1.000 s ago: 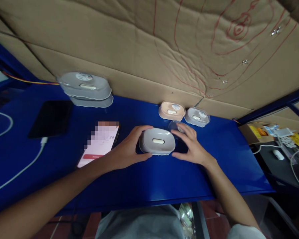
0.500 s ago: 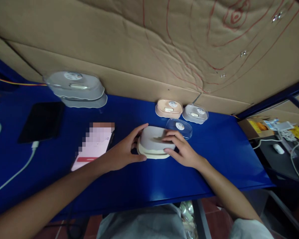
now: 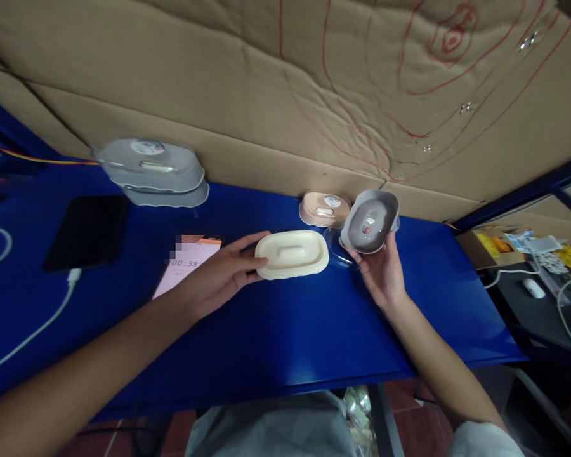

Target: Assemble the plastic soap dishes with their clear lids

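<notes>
Pinching a cream tray (image 3: 295, 255) at its left end, the left hand (image 3: 226, 273) holds it over the blue table (image 3: 290, 343); the right hand (image 3: 384, 273) grips a tilted grey cover (image 3: 370, 222) by its near edge. The phone (image 3: 190, 260) reads "00:38", its screen partly pixelated and hidden by the left forearm (image 3: 137, 330), and print on the round stickers (image 3: 332, 201) of far boxes (image 3: 309, 211) is too small.

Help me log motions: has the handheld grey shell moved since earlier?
Yes: the grey shell, in the right hand, has moved right and away, from in front of the peach box to its right.
</notes>
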`<state>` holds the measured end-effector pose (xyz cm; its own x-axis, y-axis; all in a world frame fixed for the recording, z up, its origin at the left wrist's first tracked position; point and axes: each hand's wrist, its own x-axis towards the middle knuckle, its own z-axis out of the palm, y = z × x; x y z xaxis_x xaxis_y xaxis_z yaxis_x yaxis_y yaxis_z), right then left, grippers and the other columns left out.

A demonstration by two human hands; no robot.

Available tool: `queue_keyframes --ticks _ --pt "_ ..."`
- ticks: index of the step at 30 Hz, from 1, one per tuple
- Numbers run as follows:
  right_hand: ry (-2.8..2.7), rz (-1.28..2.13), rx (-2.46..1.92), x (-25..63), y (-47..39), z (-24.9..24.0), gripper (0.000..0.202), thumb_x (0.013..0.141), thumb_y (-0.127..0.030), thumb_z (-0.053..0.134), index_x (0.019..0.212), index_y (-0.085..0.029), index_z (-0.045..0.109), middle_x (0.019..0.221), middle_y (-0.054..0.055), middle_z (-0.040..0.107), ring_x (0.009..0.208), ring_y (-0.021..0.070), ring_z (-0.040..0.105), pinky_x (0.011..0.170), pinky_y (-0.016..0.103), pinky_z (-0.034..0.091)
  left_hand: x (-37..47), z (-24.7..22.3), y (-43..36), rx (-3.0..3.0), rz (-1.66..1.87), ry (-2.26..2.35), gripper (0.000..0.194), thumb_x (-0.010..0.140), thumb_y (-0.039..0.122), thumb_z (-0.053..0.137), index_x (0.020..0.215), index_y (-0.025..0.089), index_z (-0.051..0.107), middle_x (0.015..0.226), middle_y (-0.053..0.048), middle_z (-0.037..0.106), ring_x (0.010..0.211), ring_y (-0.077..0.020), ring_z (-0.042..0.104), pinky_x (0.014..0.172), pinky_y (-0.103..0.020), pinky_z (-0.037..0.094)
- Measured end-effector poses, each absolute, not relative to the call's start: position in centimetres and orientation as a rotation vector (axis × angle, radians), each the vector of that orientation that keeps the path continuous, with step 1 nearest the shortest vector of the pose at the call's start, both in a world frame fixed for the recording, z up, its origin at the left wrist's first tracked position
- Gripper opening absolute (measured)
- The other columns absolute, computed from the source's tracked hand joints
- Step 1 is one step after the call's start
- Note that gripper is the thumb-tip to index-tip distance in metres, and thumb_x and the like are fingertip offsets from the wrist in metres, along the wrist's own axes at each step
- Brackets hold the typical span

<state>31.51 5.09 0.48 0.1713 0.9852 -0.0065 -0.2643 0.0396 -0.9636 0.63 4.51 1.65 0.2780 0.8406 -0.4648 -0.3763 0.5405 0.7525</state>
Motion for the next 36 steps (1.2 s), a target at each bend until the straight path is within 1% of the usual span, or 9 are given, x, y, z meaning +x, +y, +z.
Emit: queue_keyframes --ticks 3,7,10,14,17,22,26,31,36 --pt "-1.141 1.04 -1.169 30.9 4.1 -0.9 0.059 0.107 -0.07 0.039 0.14 -0.027 0.063 0.146 0.009 0.07 0.141 0.029 0.062 0.114 0.053 0.057 0.7 1.5 4.3 0.576 0.886 0.919 0.065 0.08 0.006 0.086 0.14 0.026 0.07 0.125 -0.008 0.08 0.109 -0.0239 0.076 0.089 -0.034 0.066" --pt "-1.517 0.784 -1.215 30.1 2.3 -1.5 0.05 0.104 -0.066 0.053 0.133 -0.027 0.065 0.146 0.011 0.066 0.144 0.032 0.057 0.123 0.057 0.046 0.8 1.2 3.7 0.579 0.836 0.866 0.064 0.08 0.007 0.088 0.139 0.027 0.072 0.132 -0.007 0.078 0.107 -0.0241 0.077 0.088 -0.034 0.068" --pt "-1.915 0.509 -1.122 29.7 1.5 -1.0 0.04 0.108 -0.055 0.053 0.135 -0.027 0.062 0.151 0.013 0.057 0.147 0.0333 0.053 0.125 0.06 0.043 0.8 0.9 3.4 0.586 0.822 0.83 0.062 0.08 0.011 0.089 0.138 0.028 0.072 0.133 -0.007 0.077 0.111 -0.0255 0.076 0.09 -0.035 0.067" --pt "-2.166 0.442 -0.989 29.4 1.3 -0.6 0.04 0.109 -0.042 0.056 0.146 -0.028 0.054 0.156 0.015 0.048 0.155 0.0333 0.045 0.127 0.059 0.042 0.7 0.8 3.2 0.627 0.82 0.77 0.063 0.081 0.019 0.092 0.139 0.033 0.072 0.128 -0.005 0.078 0.111 -0.0255 0.076 0.091 -0.035 0.067" --pt "-2.24 0.426 -0.944 29.5 1.5 -0.7 0.043 0.109 -0.038 0.057 0.15 -0.026 0.05 0.16 0.017 0.045 0.16 0.0339 0.037 0.129 0.06 0.039 0.7 1.1 3.3 0.649 0.803 0.746 0.065 0.083 0.019 0.09 0.143 0.034 0.07 0.136 -0.006 0.075 0.116 -0.027 0.074 0.094 -0.037 0.066" --pt "-2.343 0.344 -0.917 29.7 1.8 -1.0 0.049 0.109 -0.034 0.058 0.155 -0.026 0.045 0.162 0.019 0.043 0.163 0.0347 0.033 0.13 0.064 0.036 0.8 1.8 3.4 0.585 0.802 0.685 0.056 0.088 0.022 0.082 0.143 0.027 0.069 0.132 -0.011 0.076 0.113 -0.0295 0.074 0.094 -0.043 0.065" --pt "-2.476 0.286 -0.876 29.5 1.8 -1.0 0.052 0.109 -0.04 0.057 0.158 -0.025 0.045 0.166 0.02 0.042 0.164 0.0359 0.029 0.13 0.065 0.035 1.2 1.7 3.1 0.583 0.831 0.78 0.056 0.089 0.027 0.084 0.142 0.028 0.068 0.131 -0.01 0.076 0.107 -0.0276 0.075 0.085 -0.04 0.065" --pt "-2.448 0.298 -0.969 31.8 3.4 -0.5 0.065 0.108 -0.065 0.044 0.162 -0.031 0.044 0.168 0.015 0.046 0.159 0.0371 0.039 0.13 0.067 0.029 1.4 1.4 3.1 0.58 0.818 0.877 0.043 0.087 0.024 0.086 0.129 0.022 0.075 0.123 -0.011 0.08 0.108 -0.0284 0.076 0.081 -0.034 0.063" --pt "-2.329 0.236 -1.247 34.1 4.6 0.1 0.065 0.107 -0.058 0.055 0.165 -0.033 0.041 0.167 0.013 0.049 0.158 0.038 0.041 0.127 0.069 0.031 1.0 1.5 3.6 0.594 0.848 0.863 0.034 0.089 0.032 0.085 0.121 0.024 0.079 0.128 -0.01 0.08 0.12 -0.0318 0.073 0.088 -0.036 0.062"
